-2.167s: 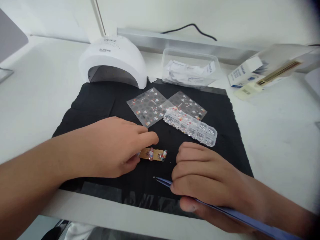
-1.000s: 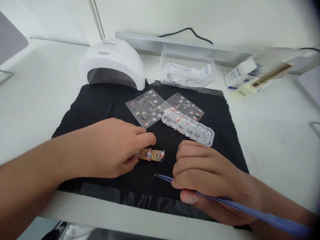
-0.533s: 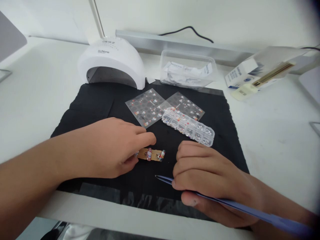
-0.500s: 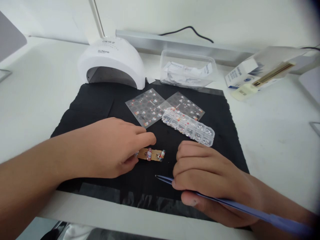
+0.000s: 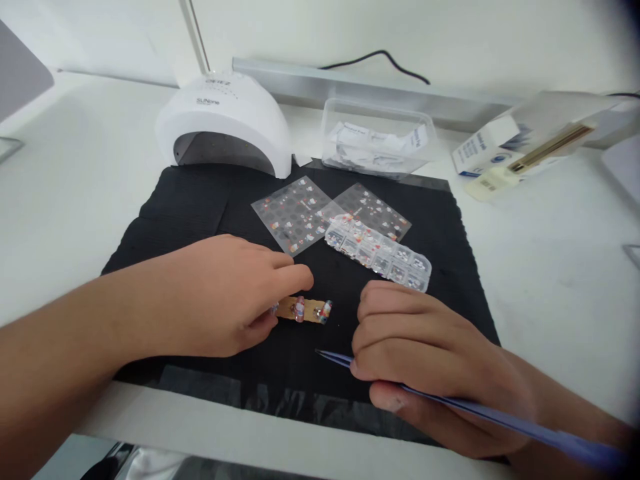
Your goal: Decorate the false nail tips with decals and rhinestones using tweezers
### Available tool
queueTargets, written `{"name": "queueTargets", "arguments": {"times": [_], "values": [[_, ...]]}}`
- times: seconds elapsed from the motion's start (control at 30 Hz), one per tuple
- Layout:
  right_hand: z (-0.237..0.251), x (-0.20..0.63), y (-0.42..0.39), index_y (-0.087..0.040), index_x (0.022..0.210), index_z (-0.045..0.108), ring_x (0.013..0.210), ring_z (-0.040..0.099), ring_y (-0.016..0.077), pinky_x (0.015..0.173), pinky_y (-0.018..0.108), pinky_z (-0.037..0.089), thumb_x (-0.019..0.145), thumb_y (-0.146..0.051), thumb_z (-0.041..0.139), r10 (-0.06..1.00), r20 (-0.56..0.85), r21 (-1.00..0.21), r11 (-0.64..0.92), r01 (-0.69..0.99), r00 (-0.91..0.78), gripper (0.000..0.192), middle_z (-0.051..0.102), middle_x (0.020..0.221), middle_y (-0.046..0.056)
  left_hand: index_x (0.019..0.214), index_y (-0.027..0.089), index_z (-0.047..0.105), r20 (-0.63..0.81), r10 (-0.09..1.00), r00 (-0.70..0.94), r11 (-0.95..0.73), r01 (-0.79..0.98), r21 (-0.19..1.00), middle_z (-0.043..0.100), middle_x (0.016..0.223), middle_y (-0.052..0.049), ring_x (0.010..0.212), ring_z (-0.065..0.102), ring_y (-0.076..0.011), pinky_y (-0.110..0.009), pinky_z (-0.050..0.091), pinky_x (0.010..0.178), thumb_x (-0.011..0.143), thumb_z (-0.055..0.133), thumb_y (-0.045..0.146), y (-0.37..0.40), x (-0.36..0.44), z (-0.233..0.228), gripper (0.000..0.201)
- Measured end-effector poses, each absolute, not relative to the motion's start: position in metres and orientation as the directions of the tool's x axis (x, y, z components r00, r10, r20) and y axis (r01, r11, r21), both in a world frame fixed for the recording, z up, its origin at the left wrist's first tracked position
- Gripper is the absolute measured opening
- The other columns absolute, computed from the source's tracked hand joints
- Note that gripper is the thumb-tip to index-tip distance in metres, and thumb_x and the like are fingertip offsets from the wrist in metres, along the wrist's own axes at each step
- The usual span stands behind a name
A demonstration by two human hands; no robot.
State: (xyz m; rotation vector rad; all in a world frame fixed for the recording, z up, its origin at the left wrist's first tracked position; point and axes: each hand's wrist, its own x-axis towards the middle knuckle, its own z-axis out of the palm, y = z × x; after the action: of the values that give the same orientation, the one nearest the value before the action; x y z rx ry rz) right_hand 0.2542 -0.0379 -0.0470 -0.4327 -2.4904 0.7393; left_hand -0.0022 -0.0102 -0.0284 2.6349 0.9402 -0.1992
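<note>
Under my left hand point(image 5: 235, 293) lies a wooden strip point(image 5: 287, 308) bearing small decorated false nails point(image 5: 299, 309); the fingers curl over its left part, which they hide. Two nails show on the right end of the strip. My right hand point(image 5: 430, 360) is closed around blue tweezers point(image 5: 500, 417), whose tips point left, just above the black mat and short of the strip. A clear compartment box point(image 5: 377, 257) of tiny gems sits beyond my right hand. Behind it are two nail sticker sheets point(image 5: 295, 213), point(image 5: 375, 207) partly overlapping.
A white nail lamp point(image 5: 225, 120) stands at the back left. Beside it is a clear tub point(image 5: 377, 143) with paper packets. At the right back are a white box point(image 5: 485, 147) and a packet of wooden sticks point(image 5: 550, 150). The black mat point(image 5: 185, 207) covers the table's middle.
My right hand with the tweezers has shifted slightly to the right, away from the strip. My left hand and the strip look nearly unchanged.
</note>
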Motion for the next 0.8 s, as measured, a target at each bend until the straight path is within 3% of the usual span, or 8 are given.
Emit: {"name": "queueTargets", "arguments": {"times": [0.8], "values": [[-0.0473, 0.2565, -0.0309, -0.017, 0.082, 0.058, 0.068, 0.058, 0.0167, 0.075, 0.037, 0.05, 0.1, -0.019, 0.047, 0.412, 0.411, -0.579, 0.807, 0.116, -0.813, 0.022, 0.066, 0.069, 0.004, 0.102, 0.028, 0.058, -0.233, 0.594, 0.77, -0.716, 0.638, 0.282, 0.067, 0.086, 0.002, 0.069, 0.062, -0.0201, -0.032, 0.036, 0.061, 0.084, 0.057, 0.022, -0.0107, -0.0041, -0.0302, 0.019]]}}
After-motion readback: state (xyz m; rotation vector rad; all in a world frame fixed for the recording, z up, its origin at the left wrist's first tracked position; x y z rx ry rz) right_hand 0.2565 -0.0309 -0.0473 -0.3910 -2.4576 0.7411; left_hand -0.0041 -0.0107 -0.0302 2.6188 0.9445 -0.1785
